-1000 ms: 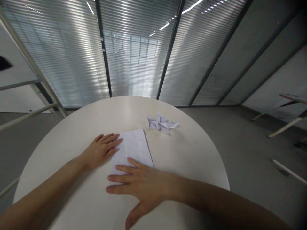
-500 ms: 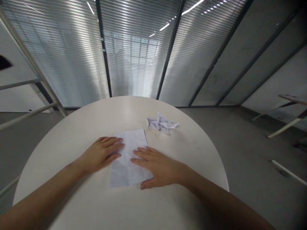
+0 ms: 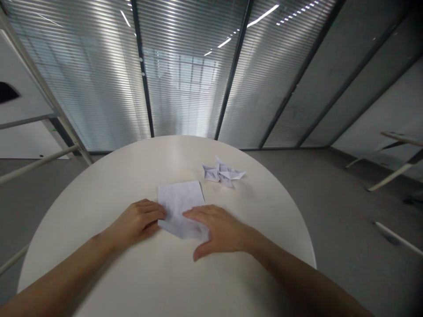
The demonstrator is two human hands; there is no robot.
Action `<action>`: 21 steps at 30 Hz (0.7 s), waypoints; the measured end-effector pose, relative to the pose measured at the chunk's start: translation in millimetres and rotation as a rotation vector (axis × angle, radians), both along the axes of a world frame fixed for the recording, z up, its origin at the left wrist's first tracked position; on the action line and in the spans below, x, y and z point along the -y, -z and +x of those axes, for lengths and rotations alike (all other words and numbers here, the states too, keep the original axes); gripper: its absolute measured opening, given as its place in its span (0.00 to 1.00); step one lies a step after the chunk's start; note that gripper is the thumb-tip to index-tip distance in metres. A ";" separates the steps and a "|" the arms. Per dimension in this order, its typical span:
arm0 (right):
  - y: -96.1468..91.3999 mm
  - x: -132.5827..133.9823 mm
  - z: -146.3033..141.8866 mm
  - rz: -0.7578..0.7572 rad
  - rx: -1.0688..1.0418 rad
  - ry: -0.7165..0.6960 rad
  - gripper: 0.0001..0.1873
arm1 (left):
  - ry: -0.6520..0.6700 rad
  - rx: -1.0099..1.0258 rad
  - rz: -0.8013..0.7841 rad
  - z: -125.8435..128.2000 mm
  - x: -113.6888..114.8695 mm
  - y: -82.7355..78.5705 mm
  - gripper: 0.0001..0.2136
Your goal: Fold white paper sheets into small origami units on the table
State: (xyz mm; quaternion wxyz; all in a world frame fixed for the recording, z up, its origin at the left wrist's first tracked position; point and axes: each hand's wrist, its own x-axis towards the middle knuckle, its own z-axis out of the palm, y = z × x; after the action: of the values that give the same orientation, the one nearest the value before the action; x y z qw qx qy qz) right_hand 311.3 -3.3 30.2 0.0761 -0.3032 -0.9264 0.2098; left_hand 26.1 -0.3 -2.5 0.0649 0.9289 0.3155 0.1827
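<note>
Round table (image 3: 115, 185) in front of blinds (image 3: 185, 79), paper sheet (image 3: 180, 198) near table centre, left hand (image 3: 137, 222) on its left edge, right hand (image 3: 220, 231) on its near right corner, folded paper figure (image 3: 223, 172) behind and right of sheet, apart from it.

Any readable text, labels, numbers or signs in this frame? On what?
None readable. The white sheet under the left hand and right hand shows no print, nor do the folded paper figure, the round table or the blinds behind.
</note>
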 end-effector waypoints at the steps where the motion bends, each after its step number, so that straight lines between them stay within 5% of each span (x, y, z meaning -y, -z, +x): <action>1: 0.1 -2.4 3.0 -0.016 -0.004 -0.045 0.48 | -0.017 0.018 -0.010 -0.4 -1.1 0.7 0.10; 4: 2.5 -10.4 11.6 -0.065 -0.060 -0.077 0.48 | -0.084 0.076 -0.067 -1.3 -2.8 2.0 0.12; 9: 17.1 -20.7 7.3 -0.164 -0.297 0.302 0.34 | -0.274 0.147 -0.187 -0.1 -2.9 5.3 0.14; 13: 28.7 -25.1 -8.0 -0.139 -0.335 0.484 0.43 | -0.480 0.204 -0.234 1.0 -4.7 10.8 0.17; 17: 31.9 -26.3 -18.3 0.006 -0.337 0.564 0.47 | -0.524 0.162 -0.071 3.0 -6.6 12.7 0.34; 21: 31.6 -26.5 -21.4 0.034 -0.269 0.543 0.44 | -0.440 -0.007 0.137 5.7 -7.4 10.2 0.26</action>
State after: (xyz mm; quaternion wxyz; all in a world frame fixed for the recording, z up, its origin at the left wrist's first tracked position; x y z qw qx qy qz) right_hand 289.9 23.3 -1.3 0.2566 -0.5079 -0.7964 0.2047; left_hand 31.8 7.2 -12.7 -0.0410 0.8407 0.4975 0.2100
